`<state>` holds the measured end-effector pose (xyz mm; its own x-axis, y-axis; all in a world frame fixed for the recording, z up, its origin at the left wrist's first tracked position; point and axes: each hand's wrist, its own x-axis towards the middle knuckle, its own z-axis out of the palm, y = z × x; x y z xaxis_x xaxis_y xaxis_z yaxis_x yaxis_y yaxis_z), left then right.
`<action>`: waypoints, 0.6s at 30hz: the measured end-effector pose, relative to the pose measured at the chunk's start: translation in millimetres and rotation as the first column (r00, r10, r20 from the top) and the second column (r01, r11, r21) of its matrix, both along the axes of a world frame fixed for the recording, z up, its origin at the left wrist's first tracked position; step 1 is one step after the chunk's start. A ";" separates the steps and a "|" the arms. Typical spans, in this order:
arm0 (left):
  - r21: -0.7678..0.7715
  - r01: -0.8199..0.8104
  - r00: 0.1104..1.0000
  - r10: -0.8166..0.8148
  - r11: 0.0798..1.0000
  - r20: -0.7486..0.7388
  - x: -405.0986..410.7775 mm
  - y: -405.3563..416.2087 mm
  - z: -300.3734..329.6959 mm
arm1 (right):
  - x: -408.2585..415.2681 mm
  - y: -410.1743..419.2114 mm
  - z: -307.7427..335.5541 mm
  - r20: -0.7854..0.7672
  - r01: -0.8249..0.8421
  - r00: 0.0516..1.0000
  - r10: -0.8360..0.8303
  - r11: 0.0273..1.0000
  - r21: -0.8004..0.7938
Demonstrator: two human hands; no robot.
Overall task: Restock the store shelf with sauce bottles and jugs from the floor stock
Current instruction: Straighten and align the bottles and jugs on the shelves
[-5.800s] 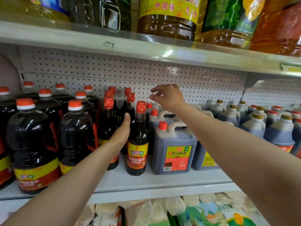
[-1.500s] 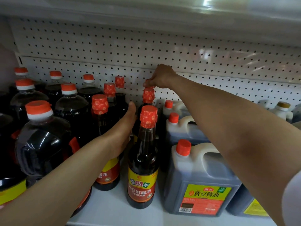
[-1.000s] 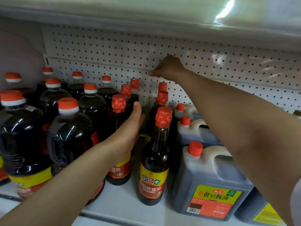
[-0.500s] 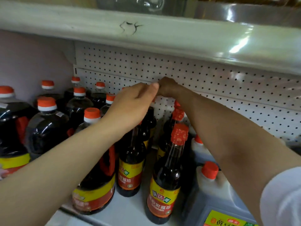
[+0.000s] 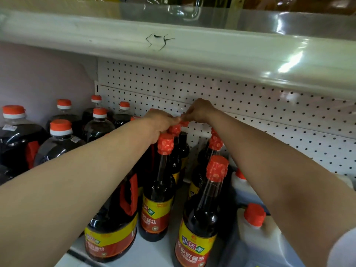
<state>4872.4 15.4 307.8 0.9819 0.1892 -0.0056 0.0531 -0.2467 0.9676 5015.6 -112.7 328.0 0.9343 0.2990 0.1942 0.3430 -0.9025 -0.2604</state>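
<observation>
Two rows of slim dark sauce bottles with red foil caps stand on the white shelf [image 5: 152, 252]. The left row's front bottle [image 5: 158, 199] and the right row's front bottle [image 5: 200, 218] stand upright and untouched. Both my arms reach over them to the back of the left row. My left hand [image 5: 160, 122] is curled down over the red cap [image 5: 174, 129] of a bottle behind the front one. My right hand [image 5: 200, 110] pinches the cap of the rearmost bottle [image 5: 185, 123], and its fingertips touch those of my left hand. The gripped bottles' bodies are mostly hidden.
Large round dark bottles [image 5: 59, 143] with orange caps fill the shelf's left side. Pale jugs [image 5: 254, 218] with red caps stand at the right. The upper shelf's edge [image 5: 192, 53] hangs low overhead, and the pegboard back wall [image 5: 269, 116] is just behind my hands.
My left hand has left the gap between the bottle rows, risen and curled over the rear caps. The right hand stays at the back. My view has shifted left.
</observation>
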 end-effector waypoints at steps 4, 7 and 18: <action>-0.045 0.057 0.996 -0.059 0.997 -0.064 1.7 6.1 -5.3 | 0.7 2.7 -2.2 0.007 0.027 1.000 -0.027 0.999 -0.020; -0.068 0.069 0.996 -0.072 0.995 -0.046 3.2 9.1 -7.3 | 1.3 3.0 0.1 0.045 0.043 0.998 -0.040 0.998 -0.053; -0.069 0.080 0.997 -0.081 0.994 -0.014 9.1 13.2 -10.2 | 1.4 -11.2 3.5 0.083 0.058 0.995 -0.049 0.993 -0.104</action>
